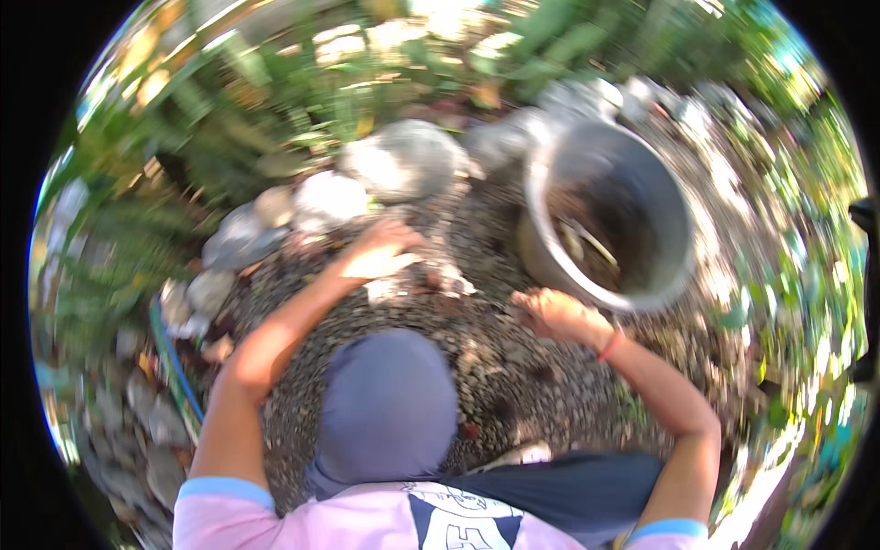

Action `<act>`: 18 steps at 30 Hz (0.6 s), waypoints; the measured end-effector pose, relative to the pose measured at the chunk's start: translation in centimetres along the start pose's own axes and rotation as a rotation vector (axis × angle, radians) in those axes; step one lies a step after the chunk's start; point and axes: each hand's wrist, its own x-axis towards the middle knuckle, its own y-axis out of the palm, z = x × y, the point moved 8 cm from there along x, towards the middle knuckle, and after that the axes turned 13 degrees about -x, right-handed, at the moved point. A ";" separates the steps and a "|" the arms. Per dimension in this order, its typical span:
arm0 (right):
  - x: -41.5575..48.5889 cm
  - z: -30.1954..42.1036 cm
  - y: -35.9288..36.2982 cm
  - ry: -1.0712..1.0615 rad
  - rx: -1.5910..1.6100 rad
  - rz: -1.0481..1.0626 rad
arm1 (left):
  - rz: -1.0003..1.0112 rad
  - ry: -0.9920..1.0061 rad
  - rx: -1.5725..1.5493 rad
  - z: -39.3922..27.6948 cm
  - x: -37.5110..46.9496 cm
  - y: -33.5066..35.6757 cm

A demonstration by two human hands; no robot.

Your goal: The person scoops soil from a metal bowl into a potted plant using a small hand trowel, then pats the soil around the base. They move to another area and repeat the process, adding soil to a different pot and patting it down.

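Observation:
My left hand (385, 251) is over the gravelly soil (412, 323), near pale stones, with its thumb apart from the fingers and nothing visible in it. My right hand (560, 316), with a red band (610, 345) at the wrist, is low over the ground just in front of a deep metal pot (536, 258). Its fingers are curled, and blur hides whether anything is between them. The pot tilts so that its mouth faces me. Inside lie dark debris and a pale stick-like piece (597, 246).
Large rounded stones (405, 161) line the far edge of the soil, with leafy plants (261, 103) behind. At left, a blue and green hose-like strip (175, 364) runs beside more stones (165, 419). My bent leg in dark trousers (570, 488) is at lower right.

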 end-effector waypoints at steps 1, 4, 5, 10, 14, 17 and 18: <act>-2.1 -1.3 0.8 0.069 -0.047 0.061 | 0.100 0.052 -0.029 -1.8 1.3 -0.2; -9.6 -3.3 2.4 0.325 0.093 0.052 | 0.450 0.009 -0.277 -7.5 5.0 1.0; -12.3 -3.2 2.9 0.372 0.273 0.003 | 0.582 0.024 -0.307 -9.9 6.3 2.0; -24.0 -1.1 7.4 0.800 0.666 -0.271 | 1.074 0.182 -0.223 -20.8 10.0 7.6; -31.8 0.5 10.9 1.230 0.754 -0.484 | 1.165 0.314 -0.072 -26.4 12.5 14.5; -36.8 0.5 12.0 1.469 0.554 -0.567 | 0.986 0.449 -0.023 -29.0 16.0 20.2; -38.2 0.0 12.7 1.537 0.535 -0.527 | 0.898 0.421 0.022 -29.1 17.7 22.3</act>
